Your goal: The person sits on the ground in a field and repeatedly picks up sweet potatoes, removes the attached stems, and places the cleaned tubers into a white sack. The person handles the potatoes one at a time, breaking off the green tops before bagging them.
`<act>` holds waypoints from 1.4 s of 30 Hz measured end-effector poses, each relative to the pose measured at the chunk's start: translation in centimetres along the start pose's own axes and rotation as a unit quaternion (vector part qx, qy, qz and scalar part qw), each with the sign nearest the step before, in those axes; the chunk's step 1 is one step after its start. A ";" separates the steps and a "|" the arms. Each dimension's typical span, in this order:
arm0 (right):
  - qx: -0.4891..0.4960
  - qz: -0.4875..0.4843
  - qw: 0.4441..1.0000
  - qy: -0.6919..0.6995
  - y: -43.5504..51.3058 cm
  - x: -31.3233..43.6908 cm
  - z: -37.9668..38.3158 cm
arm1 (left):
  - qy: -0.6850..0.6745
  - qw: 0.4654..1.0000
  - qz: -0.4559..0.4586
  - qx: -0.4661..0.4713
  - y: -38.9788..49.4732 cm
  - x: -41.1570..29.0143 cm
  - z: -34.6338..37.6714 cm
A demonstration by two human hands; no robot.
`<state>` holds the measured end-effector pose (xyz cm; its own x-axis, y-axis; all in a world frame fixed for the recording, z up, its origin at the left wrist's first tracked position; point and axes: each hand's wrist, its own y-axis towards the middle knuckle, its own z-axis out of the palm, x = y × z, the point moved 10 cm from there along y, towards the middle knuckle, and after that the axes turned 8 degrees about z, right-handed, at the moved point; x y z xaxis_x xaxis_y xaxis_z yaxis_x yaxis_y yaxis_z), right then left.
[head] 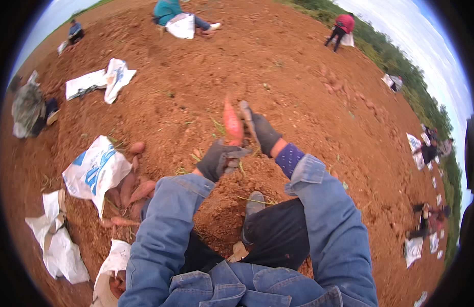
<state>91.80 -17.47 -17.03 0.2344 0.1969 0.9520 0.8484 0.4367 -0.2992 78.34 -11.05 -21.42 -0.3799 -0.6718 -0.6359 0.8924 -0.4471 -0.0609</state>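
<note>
Both my hands wear dark grey gloves. A reddish-pink sweet potato (pixel 233 122) stands out in front of me, its thin tip pointing away. My left hand (pixel 220 158) is at its lower end, fingers curled; whether they grip it is hidden. Close to its right side is my right hand (pixel 260 128), fingers stretched along it and nothing seen in the palm. Green stems lie around my left hand. A pile of sweet potatoes (pixel 143 190) rests on the soil beside my left arm, partly under a white woven sack (pixel 98 169) with blue print.
More white sacks lie at the left, one (pixel 62 245) near the lower edge and others (pixel 102 80) farther off. Beyond, a person in teal (pixel 169 13) sits on the field. Several other people are spread around. A row of sweet potatoes (pixel 348 90) lies at the upper right.
</note>
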 end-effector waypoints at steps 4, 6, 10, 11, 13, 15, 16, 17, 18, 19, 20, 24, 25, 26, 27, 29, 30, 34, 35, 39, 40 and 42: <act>0.061 0.006 0.982 -0.177 -2.7 1.6 3.4 | 0.229 0.968 0.066 -0.084 0.2 -1.5 -3.2; 0.051 -0.028 0.991 -0.123 -4.2 3.3 3.5 | 0.364 0.902 0.121 -0.198 -1.7 -4.5 -5.1; 0.043 -0.002 0.999 0.031 -4.4 2.1 -1.2 | 0.218 0.877 0.187 -0.386 -8.2 -13.9 -9.4; 0.102 0.005 0.994 0.040 -3.7 1.7 -1.2 | 0.336 0.821 0.225 -0.402 -11.2 -17.5 -9.5; 0.106 0.036 0.994 0.008 -2.9 0.0 -2.1 | 0.485 0.640 0.220 -0.554 -21.3 -26.6 -11.5; 0.036 0.000 0.997 0.070 -1.5 -0.6 -1.6 | 0.633 0.380 0.253 -0.625 -30.6 -36.7 -9.7; 0.042 -0.031 0.996 0.068 -0.4 0.2 -1.0 | 0.666 0.228 0.260 -0.661 -35.3 -41.3 -8.3; -0.005 -0.003 0.995 0.098 -0.5 -0.8 -2.3 | 0.613 0.195 0.195 -0.740 -40.4 -45.5 -9.8; 0.054 -0.009 0.996 0.066 0.1 -0.3 0.0 | 0.716 0.110 0.082 -0.685 -42.8 -48.5 -10.6; 0.094 -0.020 0.995 0.039 0.0 0.1 1.1 | 0.795 -0.028 -0.038 -0.605 -44.4 -50.7 -10.9; 0.103 -0.031 0.994 0.014 -0.9 0.8 1.0 | 0.833 -0.170 -0.114 -0.513 -45.6 -52.3 -11.4; 0.084 -0.186 0.976 -0.071 -4.0 4.6 1.9 | 0.797 0.168 0.053 -0.578 -50.5 -54.3 -18.3; 0.085 -0.168 0.979 -0.080 -4.1 4.4 2.3 | 0.773 0.223 0.101 -0.585 -49.2 -54.2 -19.6; 0.040 -0.177 0.979 -0.088 -4.1 5.0 2.1 | 0.721 0.290 0.153 -0.610 -48.8 -54.0 -20.6; 0.036 -0.209 0.970 -0.121 -4.7 5.7 2.2 | 0.656 0.356 0.197 -0.635 -48.3 -53.6 -22.0; 0.004 -0.195 0.968 -0.157 -4.6 5.9 2.0 | 0.536 0.448 0.248 -0.671 -48.0 -52.7 -24.4; 0.002 -0.198 0.968 -0.152 -4.6 6.0 2.2 | 0.504 0.468 0.261 -0.677 -47.8 -52.3 -25.2; -0.020 -0.131 0.975 -0.177 -3.5 4.7 1.0 | 0.602 0.386 0.390 -0.580 -43.6 -50.8 -21.1; -0.031 -0.148 0.969 -0.197 -3.5 4.9 0.9 | 0.630 0.346 0.410 -0.561 -41.5 -49.0 -19.1; -0.049 -0.174 0.955 -0.237 -3.9 4.9 0.7 | 0.695 0.442 0.316 -0.471 -27.1 -36.1 -12.1; -0.046 -0.163 0.955 -0.243 -3.9 4.8 0.8 | 0.718 0.469 0.310 -0.410 -23.1 -32.0 -9.2; -0.031 -0.184 0.938 -0.292 -4.3 5.2 1.7 | 0.768 0.477 0.293 -0.311 -15.8 -24.3 -3.5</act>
<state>88.58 -16.83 -10.93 -0.3652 0.4979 0.7866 0.8505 0.5219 0.0645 74.29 14.44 -7.68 0.1792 0.8646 -0.4695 0.8165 0.1356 0.5612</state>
